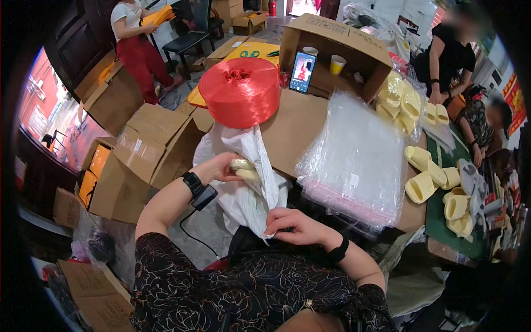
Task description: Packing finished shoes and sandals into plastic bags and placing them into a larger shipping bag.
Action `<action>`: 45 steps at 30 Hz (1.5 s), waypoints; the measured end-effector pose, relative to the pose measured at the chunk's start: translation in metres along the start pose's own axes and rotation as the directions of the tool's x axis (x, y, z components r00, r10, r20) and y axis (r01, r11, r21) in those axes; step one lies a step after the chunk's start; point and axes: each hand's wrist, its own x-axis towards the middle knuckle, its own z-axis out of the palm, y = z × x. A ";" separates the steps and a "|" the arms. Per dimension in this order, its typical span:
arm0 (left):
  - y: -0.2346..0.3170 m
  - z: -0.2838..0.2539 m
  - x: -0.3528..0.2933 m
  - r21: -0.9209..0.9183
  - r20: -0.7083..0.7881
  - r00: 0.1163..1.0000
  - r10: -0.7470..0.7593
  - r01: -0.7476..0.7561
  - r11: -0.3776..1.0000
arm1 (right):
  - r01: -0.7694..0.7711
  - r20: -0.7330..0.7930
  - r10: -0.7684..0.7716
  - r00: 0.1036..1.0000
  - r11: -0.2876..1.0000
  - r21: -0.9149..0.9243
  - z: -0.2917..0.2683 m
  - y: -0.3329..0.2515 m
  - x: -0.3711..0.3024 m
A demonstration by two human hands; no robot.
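Observation:
My left hand (223, 166) is closed on a pair of pale yellow slippers (247, 175), which look wrapped in clear plastic. It holds them at the mouth of a white woven sack (229, 202). With thumb and fingers pinched together, my right hand (298, 226) grips the sack's near right edge and pulls it toward me. The sack's inside is mostly hidden from above. Just beyond it sits a big roll of red plastic twine (239, 91). To the right lies a stack of clear plastic bags (357, 160) with pink edges.
A phone (302, 72) leans against an open cardboard box (337, 41) holding paper cups. Yellow slippers (421, 185) lie on a green surface (442, 221) at right, near two people. Cardboard boxes (124, 182) crowd the left. Another person (135, 50) stands at far left.

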 end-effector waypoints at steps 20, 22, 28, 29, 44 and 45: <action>-0.110 -0.278 0.093 0.803 -0.170 0.749 0.641 0.482 -0.350 | -0.047 0.006 0.048 0.999 0.993 -0.105 0.002 -0.014 0.007; -0.092 -0.249 0.095 0.799 -0.156 0.716 0.681 0.496 -0.339 | -0.089 0.005 0.090 0.996 0.990 -0.113 0.000 -0.004 0.003; -0.003 -0.050 -0.016 0.946 -0.268 0.907 0.325 0.312 -0.092 | -0.188 -0.121 0.169 0.978 0.967 -0.173 -0.013 -0.032 -0.015; 0.005 -0.011 -0.036 0.944 -0.200 0.871 0.449 0.294 -0.149 | -0.218 -0.183 0.185 0.966 0.958 -0.184 -0.018 -0.038 -0.021; -0.046 0.270 -0.045 0.447 0.888 0.203 0.413 -0.593 -0.670 | -0.893 -0.888 -0.453 0.080 0.363 -0.266 -0.176 -0.024 -0.264; -0.045 0.273 -0.021 0.435 0.899 0.188 0.397 -0.500 -0.749 | -0.947 -0.888 -0.455 0.060 0.256 -0.196 -0.186 -0.020 -0.291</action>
